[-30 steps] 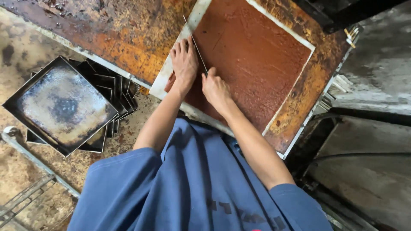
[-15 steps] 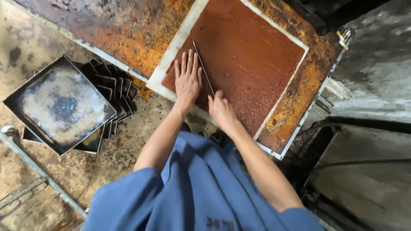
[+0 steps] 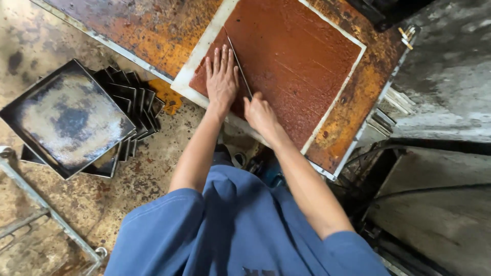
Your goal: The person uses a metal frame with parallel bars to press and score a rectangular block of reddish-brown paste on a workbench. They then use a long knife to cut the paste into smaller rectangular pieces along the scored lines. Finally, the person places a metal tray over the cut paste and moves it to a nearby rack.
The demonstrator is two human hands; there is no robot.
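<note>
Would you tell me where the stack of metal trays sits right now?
In the head view, the stack of metal trays sits on the floor at left, below the rusty table.

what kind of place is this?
Probably a small, rough food-making workshop. The left hand lies flat on a red-brown slab while the right hand holds a thin blade; square metal trays are stacked on a stained floor.

The right hand (image 3: 260, 113) has drawn the blade (image 3: 239, 69) back toward the slab's (image 3: 296, 56) near edge, while the left hand (image 3: 222, 76) has slid slightly farther onto it.
</note>
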